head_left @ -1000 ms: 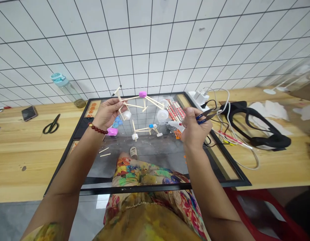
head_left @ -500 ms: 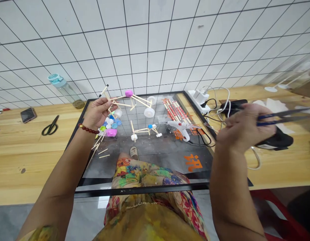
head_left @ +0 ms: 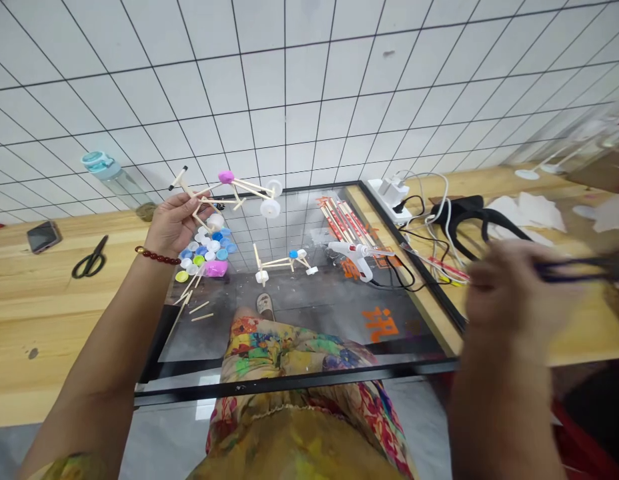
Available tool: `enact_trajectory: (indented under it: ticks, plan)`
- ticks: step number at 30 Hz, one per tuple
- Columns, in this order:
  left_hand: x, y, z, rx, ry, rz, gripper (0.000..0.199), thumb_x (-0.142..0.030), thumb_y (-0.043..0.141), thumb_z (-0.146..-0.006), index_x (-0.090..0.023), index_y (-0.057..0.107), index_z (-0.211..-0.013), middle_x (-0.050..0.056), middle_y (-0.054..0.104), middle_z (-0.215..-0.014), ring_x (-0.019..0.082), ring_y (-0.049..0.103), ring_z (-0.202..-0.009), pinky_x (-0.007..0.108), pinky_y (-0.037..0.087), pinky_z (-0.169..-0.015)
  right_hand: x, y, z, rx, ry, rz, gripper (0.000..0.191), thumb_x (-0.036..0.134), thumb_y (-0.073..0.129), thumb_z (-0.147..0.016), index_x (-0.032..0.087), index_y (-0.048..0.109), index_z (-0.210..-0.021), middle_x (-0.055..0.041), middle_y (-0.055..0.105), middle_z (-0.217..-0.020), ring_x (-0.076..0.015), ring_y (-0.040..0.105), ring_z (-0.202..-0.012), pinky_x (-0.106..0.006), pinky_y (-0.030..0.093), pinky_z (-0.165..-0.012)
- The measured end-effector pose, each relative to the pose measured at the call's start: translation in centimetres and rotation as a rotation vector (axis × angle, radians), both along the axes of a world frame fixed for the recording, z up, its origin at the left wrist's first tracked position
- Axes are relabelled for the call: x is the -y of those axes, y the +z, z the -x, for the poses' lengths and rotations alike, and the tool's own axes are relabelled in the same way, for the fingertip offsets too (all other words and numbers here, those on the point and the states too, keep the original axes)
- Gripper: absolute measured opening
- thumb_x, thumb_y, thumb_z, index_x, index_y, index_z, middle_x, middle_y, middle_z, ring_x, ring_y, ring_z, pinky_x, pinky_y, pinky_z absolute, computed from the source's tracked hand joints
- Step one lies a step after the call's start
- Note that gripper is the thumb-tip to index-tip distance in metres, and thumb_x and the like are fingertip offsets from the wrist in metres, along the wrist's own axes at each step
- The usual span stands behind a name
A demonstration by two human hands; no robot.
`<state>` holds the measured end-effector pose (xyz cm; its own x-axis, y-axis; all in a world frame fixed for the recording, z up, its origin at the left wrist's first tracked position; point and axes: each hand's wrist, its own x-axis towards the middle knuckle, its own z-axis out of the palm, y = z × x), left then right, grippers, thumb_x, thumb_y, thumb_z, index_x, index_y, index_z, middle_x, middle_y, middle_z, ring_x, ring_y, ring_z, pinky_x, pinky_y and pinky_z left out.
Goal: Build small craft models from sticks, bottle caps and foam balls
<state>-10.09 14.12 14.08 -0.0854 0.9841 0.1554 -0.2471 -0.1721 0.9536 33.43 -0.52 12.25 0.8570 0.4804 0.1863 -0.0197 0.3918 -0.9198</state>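
Observation:
My left hand (head_left: 175,220) pinches one end of a model tricycle (head_left: 249,187) built from wooden sticks, with white round wheels and a pink lump as its seat. It is held up above the glossy black-framed panel. My right hand (head_left: 509,300), smeared by motion, is closed around a blue two-pronged tool (head_left: 564,270) at the right; its kind is too blurred to tell. A smaller stick model (head_left: 279,262) with a blue cap and white wheels stands on the panel. Below my left hand lie several coloured bottle caps (head_left: 209,247), a pink lump (head_left: 216,269) and loose sticks (head_left: 199,307).
A white glue gun (head_left: 357,253) and red-wrapped stick bundles (head_left: 342,219) lie on the panel's right part. Beyond its frame are a power strip (head_left: 389,200), cables and a black strap (head_left: 462,223). Scissors (head_left: 92,259), a phone (head_left: 43,237) and a bottle (head_left: 117,183) are at left.
My right hand has moved right and lower with the blue tool. The view has shifted a little, and my left hand still holds the tricycle up.

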Motion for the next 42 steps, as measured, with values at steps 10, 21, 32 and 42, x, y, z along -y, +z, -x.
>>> enact_trajectory:
  ticks: [10, 21, 32, 42]
  plan:
    - [0.7, 0.2, -2.2, 0.043, -0.057, 0.02, 0.009, -0.014, 0.08, -0.075, -0.017, 0.071, -0.073, 0.007, 0.077, -0.101, 0.019, 0.073, -0.097, 0.038, 0.06, -0.097, -11.5, -1.9, 14.6, -0.086, 0.947, 0.022, 0.053, 0.047, 0.089, -0.056, 0.02, 0.067, -0.097, 0.0128, 0.041, -0.056, -0.0024, 0.024, -0.041, -0.022, 0.017, -0.04]
    - [-0.1, -0.7, -1.6, 0.039, -0.05, 0.035, 0.008, -0.013, 0.078, -0.075, -0.017, 0.071, -0.073, 0.007, 0.077, -0.102, 0.018, 0.073, -0.096, 0.037, 0.06, -0.097, -9.4, -0.6, 9.2, -0.141, 0.602, -0.067, 0.043, 0.045, 0.09, -0.052, 0.021, 0.058, -0.068, 0.0124, 0.035, -0.049, -0.0032, 0.019, -0.041, -0.024, 0.012, -0.041]
    - [-5.0, -2.4, -3.9, -0.017, -0.03, 0.007, 0.02, -0.014, 0.086, -0.063, -0.015, 0.07, -0.075, 0.006, 0.076, -0.091, 0.014, 0.071, -0.084, 0.031, 0.058, -0.087, 3.7, -9.4, 4.8, 0.462, 0.583, 0.216, 0.016, 0.028, 0.085, -0.069, 0.031, 0.073, -0.058, -0.0036, 0.065, -0.062, -0.0215, 0.061, -0.058, -0.038, 0.047, -0.056]
    - [-14.5, -10.3, -8.8, -0.148, 0.153, -0.002, 0.021, -0.021, 0.085, -0.062, -0.015, 0.073, -0.079, 0.004, 0.075, -0.082, 0.013, 0.063, -0.079, 0.026, 0.051, -0.077, 6.4, -14.5, 5.6, 0.637, 0.71, 0.454, 0.023, 0.044, 0.072, -0.083, 0.026, 0.075, -0.069, -0.0006, 0.067, -0.063, -0.0214, 0.064, -0.057, -0.033, 0.051, -0.055]
